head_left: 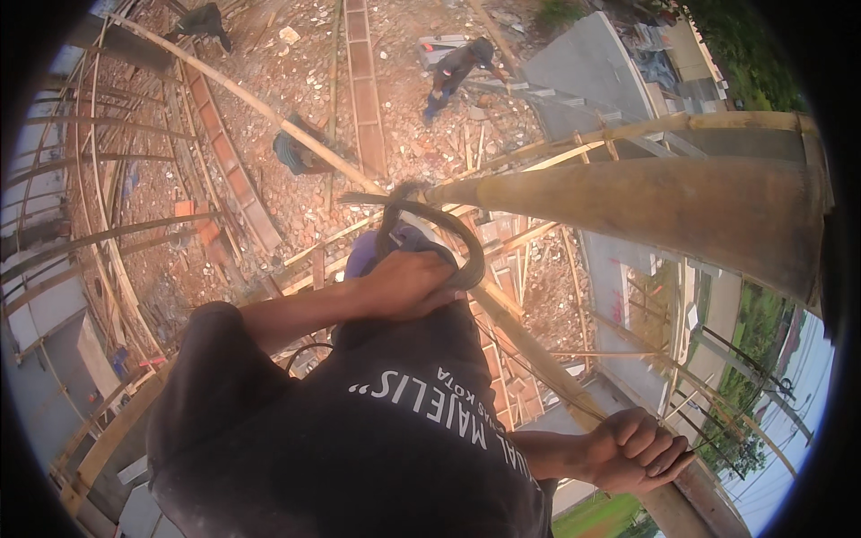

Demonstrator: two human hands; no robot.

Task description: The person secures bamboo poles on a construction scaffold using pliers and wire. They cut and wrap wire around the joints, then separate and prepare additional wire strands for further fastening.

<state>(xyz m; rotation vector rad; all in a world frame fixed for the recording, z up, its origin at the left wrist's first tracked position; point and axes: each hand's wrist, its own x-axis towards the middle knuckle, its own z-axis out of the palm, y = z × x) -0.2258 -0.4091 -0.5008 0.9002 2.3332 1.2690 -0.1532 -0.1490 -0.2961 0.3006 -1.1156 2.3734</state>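
A looped bundle of dark, thin strands [466, 238], wire or fibre, sticks out at my waist. My left hand [408, 285] is closed at the bundle's lower end, against my dark shirt, with its fingertips partly hidden. Out to the lower right, my right hand [632, 450] makes a fist beside a slanting bamboo pole [574, 403]. A thin dark strand runs down along that pole to the fist, and a short end seems to show past the fingers. A thick bamboo pole [646, 202] passes close by on the right, above both hands.
I am high above rubble-strewn ground [404, 108]. More bamboo poles [251, 103] cross below. One person [457, 72] in dark clothes stands down there, another [300, 148] bends near a pole. Long brick-filled strips [363, 90] and a grey wall [592, 72] lie below.
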